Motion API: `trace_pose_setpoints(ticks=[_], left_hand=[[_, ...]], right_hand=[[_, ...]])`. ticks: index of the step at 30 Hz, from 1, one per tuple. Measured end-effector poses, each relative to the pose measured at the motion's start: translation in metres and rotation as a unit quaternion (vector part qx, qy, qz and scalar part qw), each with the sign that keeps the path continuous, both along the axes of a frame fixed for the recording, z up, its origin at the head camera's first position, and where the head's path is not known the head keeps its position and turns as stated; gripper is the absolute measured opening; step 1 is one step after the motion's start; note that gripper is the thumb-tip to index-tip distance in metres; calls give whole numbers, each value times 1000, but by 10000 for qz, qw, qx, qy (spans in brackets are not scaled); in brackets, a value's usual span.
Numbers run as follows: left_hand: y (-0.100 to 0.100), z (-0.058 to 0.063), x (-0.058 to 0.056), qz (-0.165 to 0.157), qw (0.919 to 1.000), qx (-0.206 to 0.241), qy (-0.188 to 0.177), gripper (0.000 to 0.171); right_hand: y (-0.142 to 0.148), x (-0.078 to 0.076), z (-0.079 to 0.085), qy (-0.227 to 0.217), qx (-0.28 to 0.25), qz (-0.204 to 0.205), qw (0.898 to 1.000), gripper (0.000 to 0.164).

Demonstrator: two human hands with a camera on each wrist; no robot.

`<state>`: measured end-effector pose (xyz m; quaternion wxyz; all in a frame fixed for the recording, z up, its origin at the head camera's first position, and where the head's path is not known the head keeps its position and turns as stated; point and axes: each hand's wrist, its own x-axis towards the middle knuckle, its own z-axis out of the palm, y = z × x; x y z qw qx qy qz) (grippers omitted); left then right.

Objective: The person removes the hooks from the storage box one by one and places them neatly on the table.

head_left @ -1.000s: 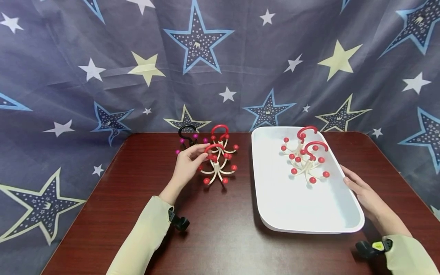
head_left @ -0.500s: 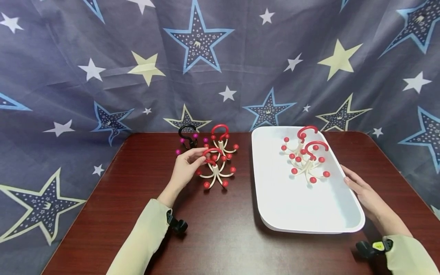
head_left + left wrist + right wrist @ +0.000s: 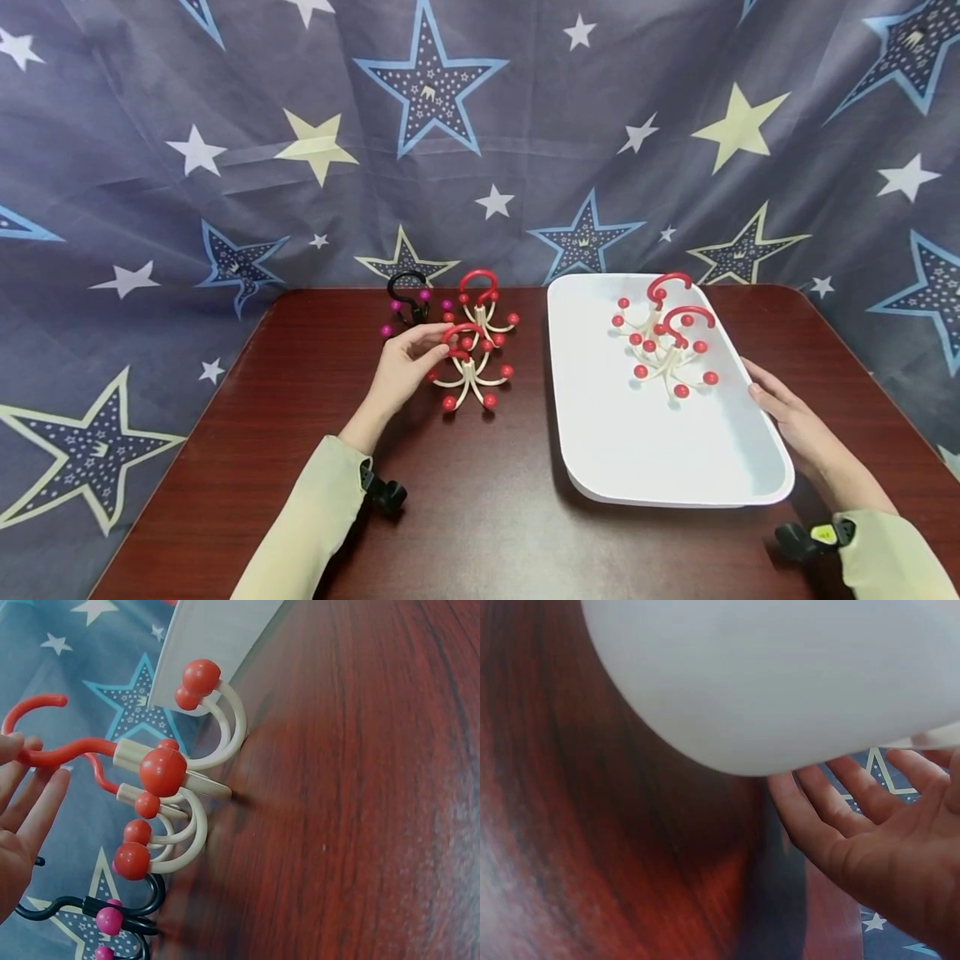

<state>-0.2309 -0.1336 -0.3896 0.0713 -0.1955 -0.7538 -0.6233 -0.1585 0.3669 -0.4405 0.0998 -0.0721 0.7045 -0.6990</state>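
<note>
In the head view my left hand pinches the red hook of a near rotating hook hanger with cream arms and red ball tips. The left wrist view shows this hanger upright, its base end at the tabletop. A second red-and-cream hanger stands just behind it. A black hanger with magenta balls stands to the left, partly hidden by the hand. My right hand rests against the right side of a white tray, its fingers extended at the outside below the rim. Two red-and-cream hangers stand in the tray.
The dark red wooden table runs back to a grey-blue curtain printed with stars. The tray takes up the table's right half. Bare tabletop shows in front of the hangers and left of the tray.
My left hand has shifted the near hanger slightly toward the person and to the left, mostly in the first half second. The right hand and tray have barely moved.
</note>
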Motion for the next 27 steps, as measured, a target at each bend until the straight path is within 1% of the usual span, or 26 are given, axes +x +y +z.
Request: trace_pose_setpoints(ticks=[3, 5, 8, 11, 15, 18, 20, 22, 23, 27], left_hand=[[1, 4, 1, 129, 9996, -189, 146, 30], [2, 9, 0, 146, 9994, -241, 195, 29], [5, 18, -5, -4, 9993, -243, 288, 30], [11, 32, -9, -166, 9986, -317, 396, 29], [28, 51, -14, -383, 9971, -430, 505, 28], [46, 64, -17, -568, 9948, -596, 597, 27], [59, 70, -18, -645, 9926, -766, 685, 27], [70, 74, -19, -708, 9910, -882, 715, 27], [76, 73, -21, -741, 9904, -931, 707, 26], [96, 62, -33, -899, 9899, -929, 577, 27]], right_hand=[[0, 1, 0, 39, -4, 14, 10000, 51], [0, 1, 0, 43, 42, -18, 10000, 51], [0, 1, 1, -11, 87, -56, 9999, 52], [1, 1, 1, -72, 51, -48, 9999, 53], [2, 1, 2, -87, 95, -39, 9999, 54], [2, 1, 3, -105, 184, -75, 9997, 54], [2, 1, 3, -123, 231, -90, 9996, 54], [1, 0, 3, -148, 286, -116, 9994, 54], [1, 0, 3, -162, 288, -117, 9994, 54], [0, 0, 3, -152, 335, -132, 9992, 54]])
